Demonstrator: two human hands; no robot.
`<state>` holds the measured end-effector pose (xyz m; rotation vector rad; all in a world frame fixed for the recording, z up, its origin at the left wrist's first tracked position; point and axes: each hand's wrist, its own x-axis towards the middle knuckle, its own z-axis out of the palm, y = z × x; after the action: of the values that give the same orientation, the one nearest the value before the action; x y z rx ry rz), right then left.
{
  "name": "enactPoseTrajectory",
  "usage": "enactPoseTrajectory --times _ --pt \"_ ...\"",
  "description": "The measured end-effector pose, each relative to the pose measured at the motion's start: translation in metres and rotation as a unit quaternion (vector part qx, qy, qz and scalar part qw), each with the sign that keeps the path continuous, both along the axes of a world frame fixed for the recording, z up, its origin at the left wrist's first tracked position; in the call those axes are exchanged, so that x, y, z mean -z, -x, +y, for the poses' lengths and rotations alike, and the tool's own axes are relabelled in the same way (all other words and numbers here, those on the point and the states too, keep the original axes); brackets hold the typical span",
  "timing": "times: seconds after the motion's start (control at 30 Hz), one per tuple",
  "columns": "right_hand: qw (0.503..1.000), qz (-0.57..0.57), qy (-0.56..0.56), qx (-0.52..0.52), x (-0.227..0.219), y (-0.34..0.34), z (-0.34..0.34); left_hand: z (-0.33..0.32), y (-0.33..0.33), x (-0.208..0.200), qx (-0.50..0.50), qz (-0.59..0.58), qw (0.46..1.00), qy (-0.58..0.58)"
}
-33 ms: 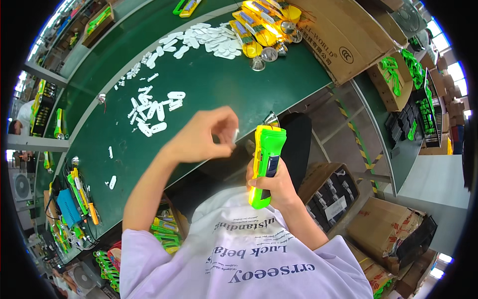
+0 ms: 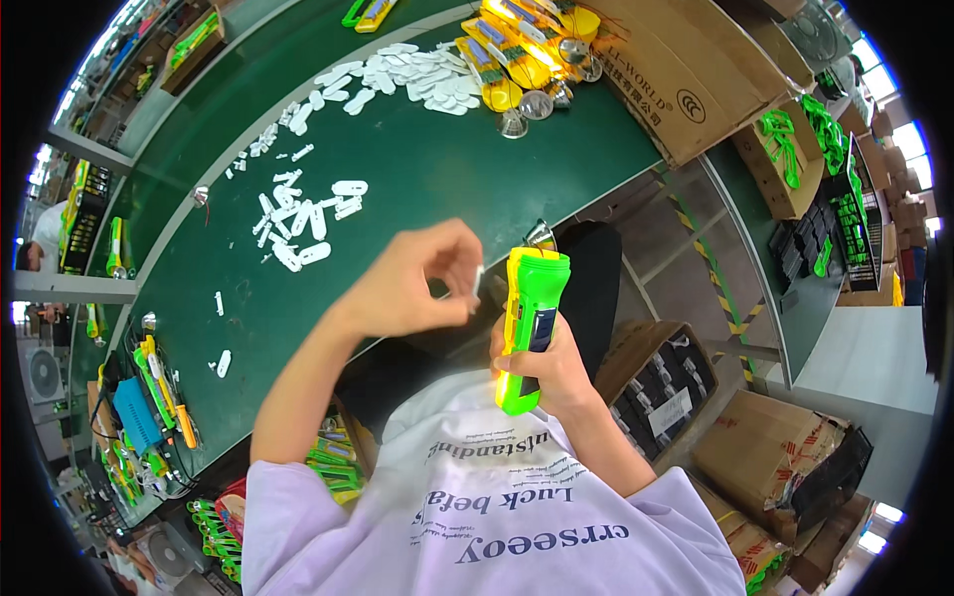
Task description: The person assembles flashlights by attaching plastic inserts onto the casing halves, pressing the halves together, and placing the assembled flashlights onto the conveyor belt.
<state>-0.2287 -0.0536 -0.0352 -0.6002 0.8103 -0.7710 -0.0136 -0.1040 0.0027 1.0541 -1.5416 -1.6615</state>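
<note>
My right hand (image 2: 564, 366) grips a green and yellow flashlight (image 2: 542, 288) upright in front of my shirt. A shiny reflector cup (image 2: 540, 235) sits tilted at its top end, off the open head. To the left of the flashlight and apart from it, my left hand (image 2: 417, 283) pinches a small white plastic piece (image 2: 478, 282) between thumb and fingers. Most of that piece is hidden by the fingertips. Beyond my left hand, loose white plastic parts (image 2: 298, 219) lie scattered on the green table (image 2: 427, 174).
A larger pile of white parts (image 2: 427, 77) lies at the far side, beside yellow flashlight halves (image 2: 512, 55) with reflectors. A cardboard box (image 2: 686, 79) stands at the far right. Tools (image 2: 164, 387) lie at the left; a carton of black parts (image 2: 661, 387) is at my right.
My left hand has moved slightly right and down, closer to the flashlight, with the white piece in its fingers. The right hand and flashlight have hardly moved.
</note>
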Motion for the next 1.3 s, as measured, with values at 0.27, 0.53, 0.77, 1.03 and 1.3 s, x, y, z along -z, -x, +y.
enactPoseTrajectory --times 0.27,0.53,0.77,1.03,1.3 --pt "1.0 0.019 -0.006 0.009 -0.007 -0.005 -0.002 0.034 0.03 0.015 -0.076 0.098 0.992 0.002" --pt "0.999 0.012 0.011 0.03 0.0 -0.01 0.002 0.049 0.04 0.001 -0.159 -0.045 0.986 0.007" --pt "0.999 0.026 0.018 0.023 -0.001 -0.01 0.003 0.051 0.041 0.0 -0.173 -0.036 0.984 -0.014" --pt "0.999 0.051 0.019 0.0 0.003 -0.003 0.003 0.066 0.047 0.012 -0.185 -0.187 0.941 0.213" --pt "0.999 0.033 0.012 0.003 0.005 -0.002 0.006 0.082 0.067 0.032 -0.268 -0.24 0.85 0.384"
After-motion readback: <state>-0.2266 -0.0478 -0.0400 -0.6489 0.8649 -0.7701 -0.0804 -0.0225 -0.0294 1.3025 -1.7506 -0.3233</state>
